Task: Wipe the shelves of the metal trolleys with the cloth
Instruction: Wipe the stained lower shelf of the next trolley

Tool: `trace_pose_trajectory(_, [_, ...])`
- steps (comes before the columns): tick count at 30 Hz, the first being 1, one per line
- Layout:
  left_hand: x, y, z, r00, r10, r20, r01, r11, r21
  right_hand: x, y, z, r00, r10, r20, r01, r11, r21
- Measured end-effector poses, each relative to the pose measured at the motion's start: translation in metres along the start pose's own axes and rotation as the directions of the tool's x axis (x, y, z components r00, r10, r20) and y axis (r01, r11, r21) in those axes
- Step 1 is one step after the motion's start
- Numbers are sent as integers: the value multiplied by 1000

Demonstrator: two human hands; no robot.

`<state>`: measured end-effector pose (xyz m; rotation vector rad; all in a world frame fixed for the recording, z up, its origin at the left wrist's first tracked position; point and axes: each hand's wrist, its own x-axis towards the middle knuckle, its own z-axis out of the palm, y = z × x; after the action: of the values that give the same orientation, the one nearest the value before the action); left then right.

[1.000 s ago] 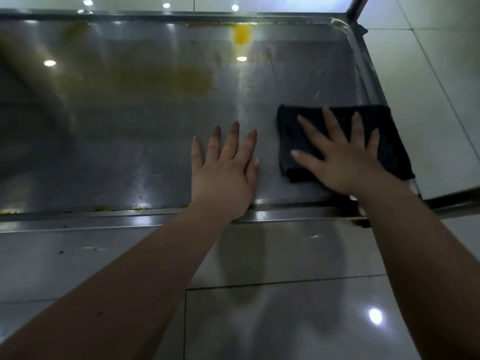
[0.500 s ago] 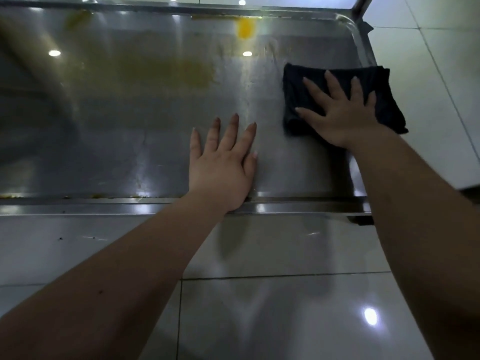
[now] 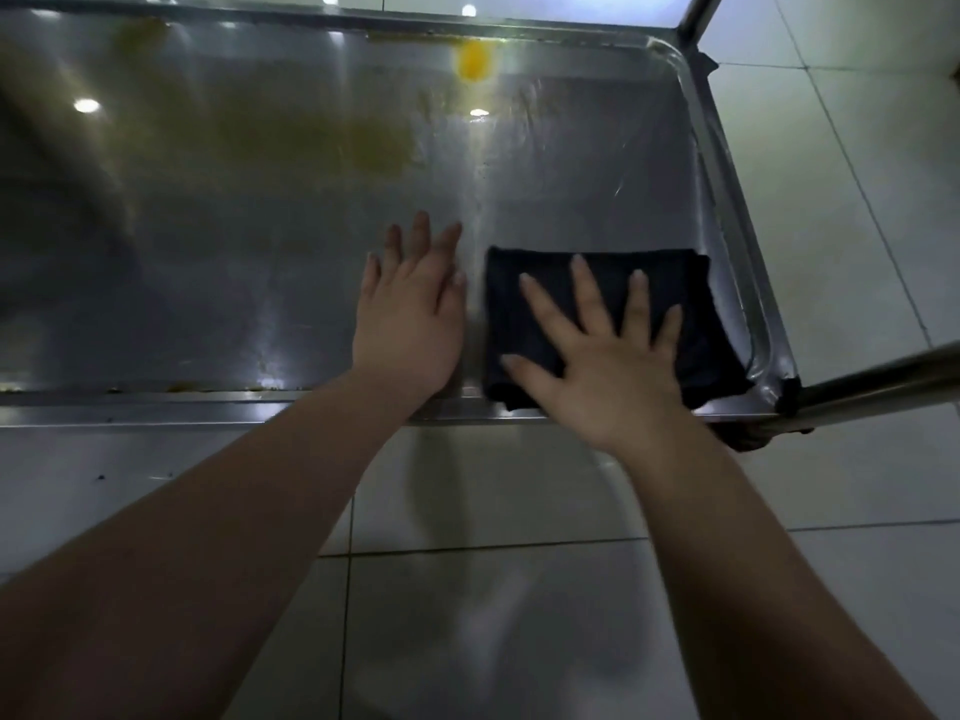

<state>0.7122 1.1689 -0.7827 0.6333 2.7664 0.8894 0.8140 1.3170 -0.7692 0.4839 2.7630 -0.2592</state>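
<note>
A low steel trolley shelf (image 3: 218, 262) fills the upper view, with a raised rim all round. A folded dark cloth (image 3: 691, 304) lies flat in its near right corner. My right hand (image 3: 602, 356) presses down on the cloth with fingers spread. My left hand (image 3: 410, 309) rests flat on the bare metal just left of the cloth, fingers together, holding nothing. A bright yellow spot (image 3: 472, 62) sits near the far rim, and a dull yellowish smear (image 3: 374, 153) spreads across the middle of the shelf.
A trolley post (image 3: 698, 15) rises at the far right corner and a steel bar (image 3: 883, 381) runs out from the near right corner. Glossy white floor tiles (image 3: 519, 615) lie below and to the right. Small crumbs line the near rim (image 3: 156, 389).
My right hand pushed the cloth toward the far rim, then pulled it back to the near right corner. The left hand stayed planted on the shelf.
</note>
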Motion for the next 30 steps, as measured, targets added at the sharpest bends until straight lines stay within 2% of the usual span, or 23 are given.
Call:
trace_pose_trajectory(1, [2, -2, -8, 999, -12, -30, 10, 997, -71, -1, -15, 3, 1000, -25, 2, 25, 1000, 9])
trace_pose_trajectory(2, [4, -6, -16, 999, -13, -46, 11, 999, -53, -1, -26, 5, 999, -39, 3, 39, 999, 17])
trace_pose_trajectory(5, [13, -29, -43, 999, 13, -30, -6, 975, 220, 0, -34, 5, 1000, -31, -4, 31, 999, 42])
trace_pose_trajectory(9, [13, -68, -56, 993, -78, 91, 34, 910, 413, 0, -4, 1, 998, -51, -43, 53, 998, 39])
trace_pose_trajectory(14, [8, -79, -49, 998, -31, 60, -3, 867, 498, -2, 75, -16, 986, 163, 20, -163, 987, 0])
trace_pose_trajectory(16, [7, -79, -47, 999, -21, 41, -3, 858, 514, -2, 80, -13, 981, 191, 10, -191, 981, -38])
trace_pose_trajectory(18, [6, -79, -46, 999, -24, 38, 1, 856, 516, 2, 60, -10, 981, 196, 1, -196, 981, -3])
trace_pose_trajectory(25, [5, -80, -47, 998, -40, 42, 12, 856, 516, 11, -84, 11, 998, -52, -24, 51, 999, -14])
trace_pose_trajectory(27, [4, -81, -47, 998, -41, 43, 13, 860, 510, 15, -85, 11, 997, -67, -25, 67, 998, -3])
trace_pose_trajectory(30, [4, -81, -46, 999, -34, 36, 12, 874, 486, 20, -44, 6, 994, -78, -79, 77, 997, -14])
